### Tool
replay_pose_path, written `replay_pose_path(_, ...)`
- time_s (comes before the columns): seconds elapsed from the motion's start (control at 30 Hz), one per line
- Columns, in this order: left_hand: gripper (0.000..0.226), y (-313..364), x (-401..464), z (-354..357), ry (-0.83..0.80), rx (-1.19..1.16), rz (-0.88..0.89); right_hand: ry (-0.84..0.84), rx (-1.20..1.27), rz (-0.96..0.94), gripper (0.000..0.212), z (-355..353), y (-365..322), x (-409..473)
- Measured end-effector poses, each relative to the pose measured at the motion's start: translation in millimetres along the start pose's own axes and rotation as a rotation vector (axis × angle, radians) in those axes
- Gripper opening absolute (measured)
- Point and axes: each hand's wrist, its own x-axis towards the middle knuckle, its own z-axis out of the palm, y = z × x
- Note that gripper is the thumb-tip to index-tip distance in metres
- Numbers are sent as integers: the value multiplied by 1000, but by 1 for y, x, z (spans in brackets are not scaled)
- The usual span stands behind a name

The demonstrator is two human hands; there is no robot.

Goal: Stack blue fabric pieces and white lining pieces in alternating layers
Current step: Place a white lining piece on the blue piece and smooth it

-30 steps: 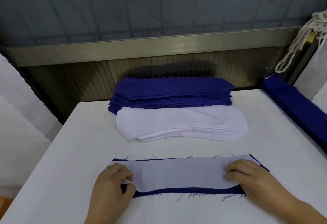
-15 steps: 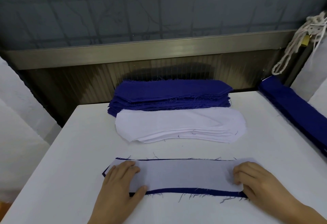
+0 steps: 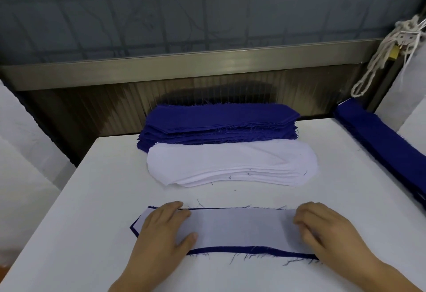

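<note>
Both hands (image 3: 161, 229) (image 3: 327, 231) cover white lining piece (image 3: 242, 227) ends; blue piece (image 3: 230, 250) mostly hidden.

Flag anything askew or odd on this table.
The white lining piece sits slightly skewed on the blue fabric piece: a wide blue strip shows along the near edge, hardly any at the far edge. Loose threads fray out. Nothing spilled.
</note>
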Motion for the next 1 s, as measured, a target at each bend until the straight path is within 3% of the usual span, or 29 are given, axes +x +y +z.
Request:
replay_pose_path(0.17, 51, 0, 5, 8, -56, 15, 39, -159, -49, 146, 30, 7, 1, -3)
replay_pose_path(0.57, 36, 7, 6, 10, 29, 12, 48, -139, 51, 257, 31, 3, 18, 12)
replay_pose_path(0.67, 27, 17, 32, 1, 186, 24, 94, 3, 76, 219, 27, 4, 17, 46)
replay_pose_path(0.77, 36, 30, 71, -8, 343, 21, 150, 47, 21, 142, 37, 12, 22, 89)
replay_pose_path(0.87, 50, 35, 105, -11, 247, 95, 90, -56, 20, 189, 45, 18, 34, 117)
replay_pose_path(1.0, 46, 22, 121, -7, 122, 144, 84, -100, -62, 117, 27, 23, 44, 125)
